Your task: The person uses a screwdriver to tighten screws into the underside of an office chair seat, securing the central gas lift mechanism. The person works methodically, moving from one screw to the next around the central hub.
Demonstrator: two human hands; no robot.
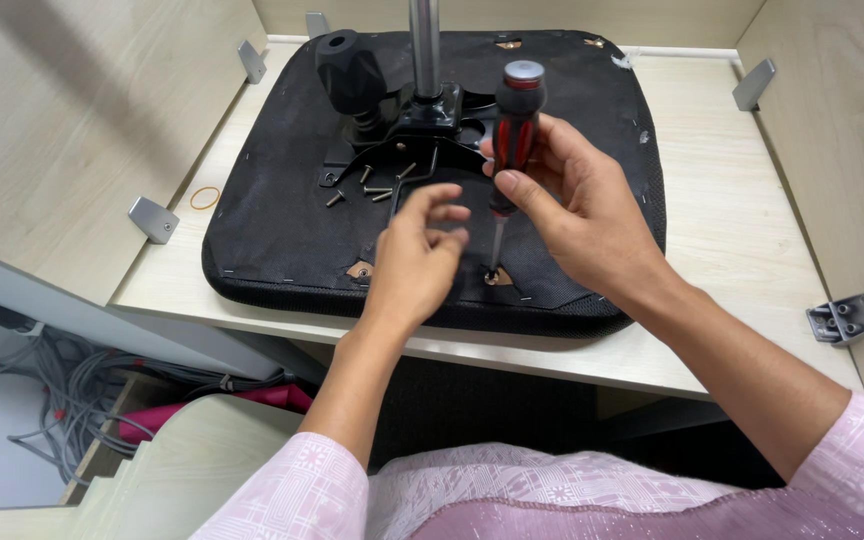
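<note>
A black chair seat [282, 200] lies upside down on the light wooden table [712, 240]. Its metal mechanism plate [422, 125] with a black knob [347, 65] and a steel post [424, 40] sits at the far middle. My right hand [582, 215] is shut on a red and black screwdriver [514, 125], held upright with its tip in a hole [494, 276] near the seat's front edge. My left hand [420, 255] hovers just left of the shaft, fingers loosely curled, holding nothing I can see. Several loose screws [367, 185] lie on the seat by the plate.
Metal brackets [152, 218] are fixed along the wooden side walls, and a hinge [849, 318] lies at the right. A rubber band [205, 197] rests on the table left of the seat. Grey cables [62, 390] hang below the table at left.
</note>
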